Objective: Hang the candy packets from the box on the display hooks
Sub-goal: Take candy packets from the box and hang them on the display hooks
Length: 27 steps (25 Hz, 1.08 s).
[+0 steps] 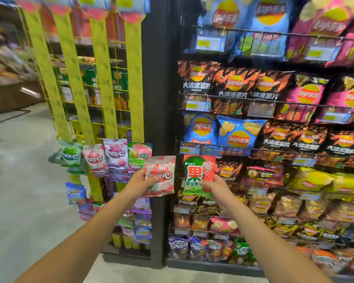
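My left hand [140, 181] grips a white and red candy packet [161, 174] by its lower left corner, upright. My right hand [214, 185] pinches a green and red candy packet [197, 172] at its lower right, also upright. Both packets are held side by side in front of a black shelf post [159, 99]. To the left, yellow hanging display strips [103, 78] run down the end rack. Several candy packets [116, 155] hang in a row at their lower ends, with more packets [76, 192] below. The box is not in view.
Wire shelves [274, 103] full of chip bags fill the right side from top to floor. The aisle floor [25, 190] spreads pale grey to the left. A dark counter [12, 92] stands at the far left. The view is blurred on the left.
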{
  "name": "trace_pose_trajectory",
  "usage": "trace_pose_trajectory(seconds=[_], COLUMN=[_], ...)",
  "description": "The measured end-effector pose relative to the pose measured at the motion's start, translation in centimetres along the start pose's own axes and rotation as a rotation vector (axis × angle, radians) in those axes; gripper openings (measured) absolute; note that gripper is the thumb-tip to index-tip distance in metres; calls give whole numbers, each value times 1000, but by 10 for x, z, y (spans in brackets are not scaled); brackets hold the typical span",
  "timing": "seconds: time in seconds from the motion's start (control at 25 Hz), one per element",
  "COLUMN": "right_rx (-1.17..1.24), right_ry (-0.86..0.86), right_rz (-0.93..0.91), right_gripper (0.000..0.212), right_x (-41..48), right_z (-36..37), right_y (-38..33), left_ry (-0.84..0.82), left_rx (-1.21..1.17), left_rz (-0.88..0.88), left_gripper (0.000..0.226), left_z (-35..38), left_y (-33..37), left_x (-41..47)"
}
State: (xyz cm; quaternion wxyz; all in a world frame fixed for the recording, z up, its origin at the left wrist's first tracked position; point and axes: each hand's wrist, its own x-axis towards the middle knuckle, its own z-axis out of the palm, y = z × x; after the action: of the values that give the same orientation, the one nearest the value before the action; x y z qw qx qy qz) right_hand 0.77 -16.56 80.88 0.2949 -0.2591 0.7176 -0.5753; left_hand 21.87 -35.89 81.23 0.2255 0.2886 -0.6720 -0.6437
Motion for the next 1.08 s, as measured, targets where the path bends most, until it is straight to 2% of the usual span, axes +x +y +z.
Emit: trace_pose_trajectory(seconds=[0.2,0.28,0.4,0.52,0.6,0.76,0.92,1.08], right_rx=[24,33,25,35,40,27,24,-31], right_ry=[-50,-43,-42,-24,43,148,244,235], right_rz=[-20,-38,-53,-77,-104,-135,-69,17], right_gripper=[21,19,22,30,29,19,3,13], right_x=[43,56,74,94,105,118,118,116], right_z=[108,144,184,204,213,230,243,251], right_y=[-17,-24,-36,-51,-70,-101,-93,-71], left_ry=[53,64,77,94,88,34,6,19], left_rx=[-8,5,13,7,7,-14,-28,-45], left_rz=[13,-2,24,18,9,-12,-54,-50], left_gripper=[35,62,67,101,107,105,113,115], left_z=[-111,-150,-194,-220,-236,-260,-265,-258], left_y=[-10,-20,-27,-33,-42,-83,-98,-75], left_x=[19,33,52,69,83,130,142,118])
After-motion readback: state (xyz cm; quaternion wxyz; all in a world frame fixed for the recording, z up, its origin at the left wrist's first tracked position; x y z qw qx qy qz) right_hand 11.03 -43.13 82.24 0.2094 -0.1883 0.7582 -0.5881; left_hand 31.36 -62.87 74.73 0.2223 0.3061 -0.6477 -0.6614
